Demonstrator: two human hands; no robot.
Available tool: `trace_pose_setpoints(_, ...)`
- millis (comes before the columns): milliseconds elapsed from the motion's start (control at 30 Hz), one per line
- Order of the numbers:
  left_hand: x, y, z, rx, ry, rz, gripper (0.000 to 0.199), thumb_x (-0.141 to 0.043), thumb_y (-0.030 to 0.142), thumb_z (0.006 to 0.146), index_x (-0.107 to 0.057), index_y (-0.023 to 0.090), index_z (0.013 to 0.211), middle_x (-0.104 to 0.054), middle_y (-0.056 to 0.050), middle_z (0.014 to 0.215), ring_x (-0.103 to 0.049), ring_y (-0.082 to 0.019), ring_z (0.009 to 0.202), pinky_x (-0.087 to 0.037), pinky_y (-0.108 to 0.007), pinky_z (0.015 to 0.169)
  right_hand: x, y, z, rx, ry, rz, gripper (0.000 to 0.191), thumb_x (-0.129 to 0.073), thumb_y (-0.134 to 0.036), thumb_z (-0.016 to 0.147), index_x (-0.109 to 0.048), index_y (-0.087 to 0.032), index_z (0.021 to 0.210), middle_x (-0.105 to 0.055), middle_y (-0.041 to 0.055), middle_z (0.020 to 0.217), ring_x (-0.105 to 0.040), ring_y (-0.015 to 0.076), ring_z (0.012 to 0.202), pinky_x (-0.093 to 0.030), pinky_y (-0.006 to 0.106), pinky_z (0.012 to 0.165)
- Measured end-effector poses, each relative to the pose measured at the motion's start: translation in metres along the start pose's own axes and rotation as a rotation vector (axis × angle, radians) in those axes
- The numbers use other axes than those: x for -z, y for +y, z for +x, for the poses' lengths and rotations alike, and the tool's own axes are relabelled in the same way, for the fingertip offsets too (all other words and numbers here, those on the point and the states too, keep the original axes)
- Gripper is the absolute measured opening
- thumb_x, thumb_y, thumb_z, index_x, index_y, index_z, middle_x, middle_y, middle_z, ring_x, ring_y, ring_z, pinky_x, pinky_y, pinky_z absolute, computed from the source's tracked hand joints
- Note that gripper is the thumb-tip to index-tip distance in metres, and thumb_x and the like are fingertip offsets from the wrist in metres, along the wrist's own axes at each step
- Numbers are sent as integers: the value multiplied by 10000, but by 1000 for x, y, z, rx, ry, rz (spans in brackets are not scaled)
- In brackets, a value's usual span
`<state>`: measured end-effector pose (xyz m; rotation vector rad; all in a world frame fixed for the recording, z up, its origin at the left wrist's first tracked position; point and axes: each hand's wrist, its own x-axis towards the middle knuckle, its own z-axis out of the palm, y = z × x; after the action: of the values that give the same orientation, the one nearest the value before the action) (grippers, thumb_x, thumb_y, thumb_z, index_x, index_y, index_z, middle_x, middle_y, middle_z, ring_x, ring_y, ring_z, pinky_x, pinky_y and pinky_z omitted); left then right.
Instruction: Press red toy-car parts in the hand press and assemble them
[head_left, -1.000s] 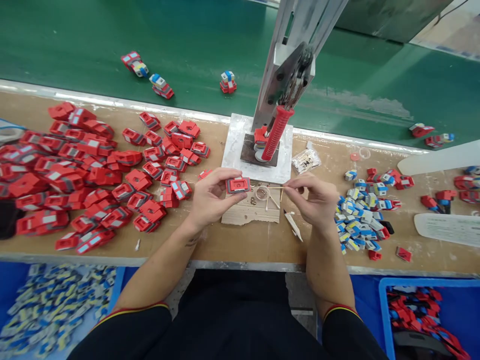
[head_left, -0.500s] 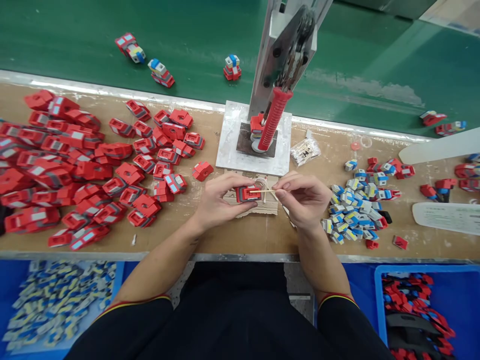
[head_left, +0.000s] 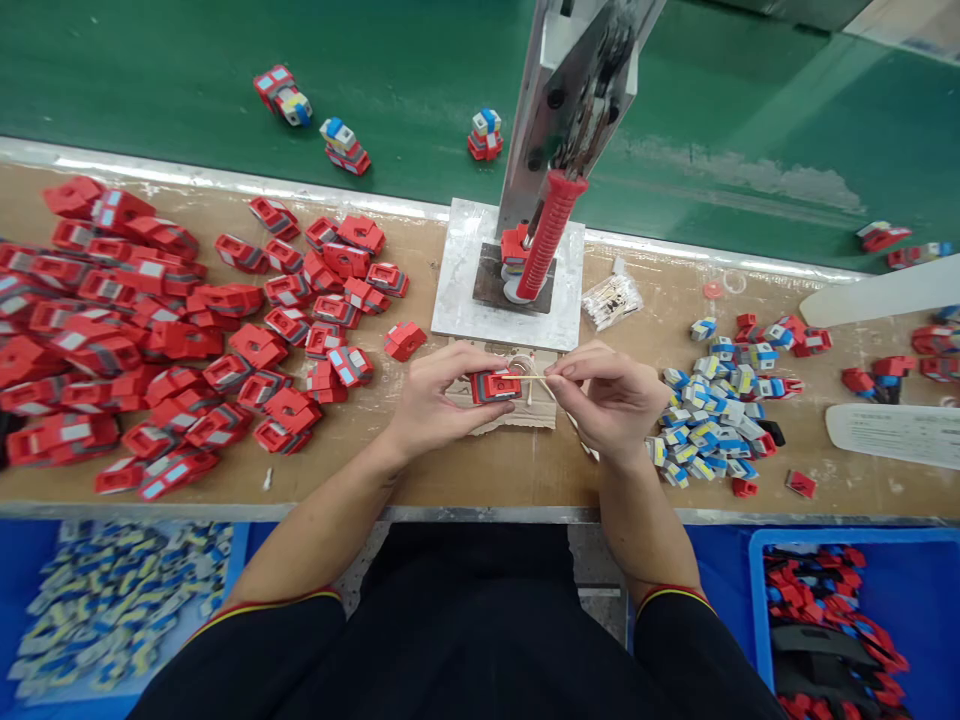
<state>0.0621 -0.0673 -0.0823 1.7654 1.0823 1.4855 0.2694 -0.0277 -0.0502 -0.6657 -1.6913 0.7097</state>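
My left hand [head_left: 441, 398] grips a red and grey plastic toy part [head_left: 495, 388] between thumb and fingers, its hollow side facing up. Pinched in my right hand [head_left: 606, 398] is a thin cotton swab [head_left: 534, 377], its far end reaching into the hollow of the red part. Both hands are just above a torn piece of cardboard [head_left: 517, 415], where a small clear round dish and other swabs lie, partly hidden. Behind them stands a hand press [head_left: 550, 235] with a red handle and a red part beneath it.
Many red parts [head_left: 150, 330] cover the table's left. White, blue and yellow parts [head_left: 709, 420] are heaped at right, near a bag of cotton swabs [head_left: 611, 298]. Assembled pieces [head_left: 345, 146] sit on the green belt [head_left: 187, 60]. Blue bins [head_left: 757, 600] flank me below.
The pieces on the green belt have shifted to the right. The swab's tip has moved slightly left within the red part, while my hands stay nearly in place.
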Motion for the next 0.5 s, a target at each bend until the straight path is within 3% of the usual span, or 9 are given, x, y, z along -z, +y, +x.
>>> trace_pose_setpoints(167,1,-1,0,-13,11,50,304,-915,318,822,-806,224,1090,-812,-49,943,-754,-167,828,-608,-288,761,5,-1,1,30,-28,-48,191,-803,-90,854,-755,-267,910,-818,-4,791,-749,165,667,-562,297,571)
trace_pose_setpoints(367,8,0,3,-31,50,141,284,-909,270,823,-797,229,1080,-814,-36,979,-754,-159,847,-616,-285,786,14,5,4,-42,58,-9,115,-798,-181,891,-728,-264,854,-787,-18,733,-712,155,644,-526,296,575)
trace_pose_setpoints(433,12,0,4,-31,54,225,261,-899,286,834,-794,228,1067,-818,-35,988,-757,-165,855,-622,-295,797,19,10,5,-98,-31,-84,116,-789,-211,899,-718,-254,818,-779,-18,725,-678,141,615,-491,285,552)
trace_pose_setpoints(500,16,0,6,-38,61,290,250,-891,298,844,-794,228,1064,-819,-31,987,-761,-167,859,-627,-297,806,21,15,5,-148,-218,-201,121,-764,-220,911,-721,-244,801,-777,-9,737,-659,136,617,-474,280,559)
